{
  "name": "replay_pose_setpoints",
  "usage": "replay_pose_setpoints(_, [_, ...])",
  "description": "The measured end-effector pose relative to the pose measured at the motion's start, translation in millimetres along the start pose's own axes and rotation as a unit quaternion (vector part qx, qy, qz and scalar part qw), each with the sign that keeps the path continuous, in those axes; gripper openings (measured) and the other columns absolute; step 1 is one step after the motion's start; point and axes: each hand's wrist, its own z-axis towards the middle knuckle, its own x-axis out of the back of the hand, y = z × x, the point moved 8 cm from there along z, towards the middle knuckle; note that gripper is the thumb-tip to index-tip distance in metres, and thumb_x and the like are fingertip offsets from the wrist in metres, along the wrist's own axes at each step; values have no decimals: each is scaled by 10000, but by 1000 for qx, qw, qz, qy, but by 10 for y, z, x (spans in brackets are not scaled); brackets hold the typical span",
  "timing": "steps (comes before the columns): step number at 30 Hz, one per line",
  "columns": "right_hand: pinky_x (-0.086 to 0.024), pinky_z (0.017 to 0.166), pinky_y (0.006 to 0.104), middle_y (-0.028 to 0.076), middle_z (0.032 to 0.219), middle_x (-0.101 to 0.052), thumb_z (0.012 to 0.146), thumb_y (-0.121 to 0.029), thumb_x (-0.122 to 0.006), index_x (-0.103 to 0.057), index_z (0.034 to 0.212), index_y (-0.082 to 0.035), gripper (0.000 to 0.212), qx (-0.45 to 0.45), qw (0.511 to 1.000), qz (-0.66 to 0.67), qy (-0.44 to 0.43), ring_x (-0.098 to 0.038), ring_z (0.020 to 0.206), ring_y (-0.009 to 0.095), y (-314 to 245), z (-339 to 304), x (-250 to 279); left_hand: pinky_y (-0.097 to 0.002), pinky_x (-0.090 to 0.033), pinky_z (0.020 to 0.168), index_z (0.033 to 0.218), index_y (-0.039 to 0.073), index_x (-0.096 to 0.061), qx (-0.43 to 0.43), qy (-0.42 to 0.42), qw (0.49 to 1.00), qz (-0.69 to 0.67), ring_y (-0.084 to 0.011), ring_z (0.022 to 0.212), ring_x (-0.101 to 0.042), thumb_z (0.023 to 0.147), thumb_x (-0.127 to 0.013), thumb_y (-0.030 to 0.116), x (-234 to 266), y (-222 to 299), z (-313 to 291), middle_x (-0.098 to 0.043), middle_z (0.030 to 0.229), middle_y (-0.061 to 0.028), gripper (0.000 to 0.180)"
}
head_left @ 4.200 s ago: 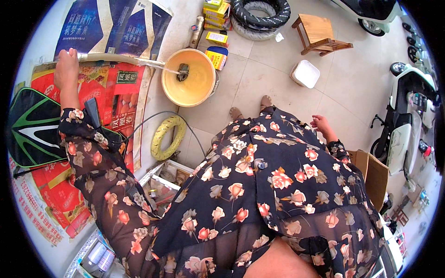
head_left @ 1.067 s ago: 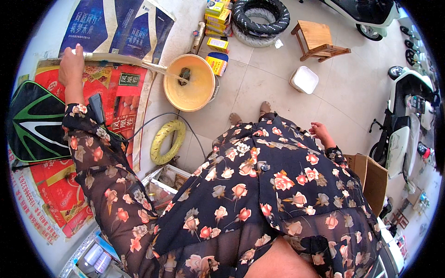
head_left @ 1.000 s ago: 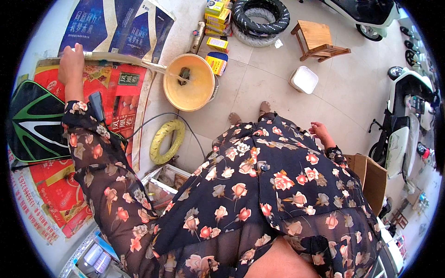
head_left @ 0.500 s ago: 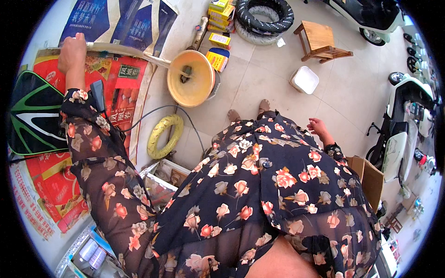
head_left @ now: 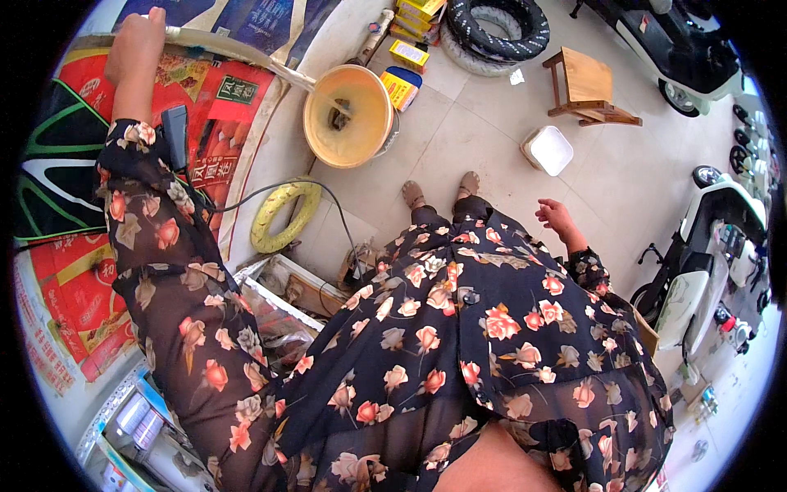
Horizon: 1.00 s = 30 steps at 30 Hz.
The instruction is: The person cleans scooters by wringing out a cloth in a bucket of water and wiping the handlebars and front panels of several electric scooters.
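My left hand (head_left: 138,49) is raised at the far left, its fingers closed round the end of a long pale pole (head_left: 238,49). The pole slants across to a yellow bucket (head_left: 320,139) on the floor, over its rim. A dark lump (head_left: 338,120) shows inside the bucket at the foot of a thin shaft; I cannot make out what it is. My right hand (head_left: 554,215) hangs free over the floor on the right, fingers loosely bent and apart, holding nothing.
Beside the bucket lie a yellow ring-shaped tyre (head_left: 287,215) and a crate (head_left: 283,287) of odds and ends. Small boxes (head_left: 408,56), black tyres (head_left: 497,31), a wooden stool (head_left: 587,86) and a white tub (head_left: 548,151) stand farther off. Scooters (head_left: 697,262) line the right.
The view has shifted, and my left hand shows higher in the picture, still closed on the pole. My right hand stays empty and nearly in place.
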Motion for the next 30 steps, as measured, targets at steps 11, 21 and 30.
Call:
replay_pose_setpoints(11, [-499,617,304,65,904,-672,956,-210,-473,-553,1275,-78,355,-29,999,8,18,-597,735,138,278,-5,14,-535,-464,889,1191,41,-598,-10,0,1000,6,-432,1101,-579,909,-411,541,-74,-98,47,-603,1193,-248,604])
replay_pose_setpoints(21, [-496,596,300,53,879,-669,945,-221,-488,-551,1273,-84,362,-46,998,19,30,-591,703,133,500,37,126,-512,-456,831,1078,26,-561,-160,56,982,-78,-445,1009,-578,932,-469,482,-328,-268,177,-624,1076,-247,488])
replay_pose_setpoints(30, [-484,581,288,53,871,-660,950,-198,-484,-549,1270,-67,352,-11,999,41,29,-581,686,132,207,-1,134,-416,-421,976,1309,51,-516,-206,7,966,-154,-383,1174,-535,899,-474,597,-346,-339,235,-563,1269,-228,684])
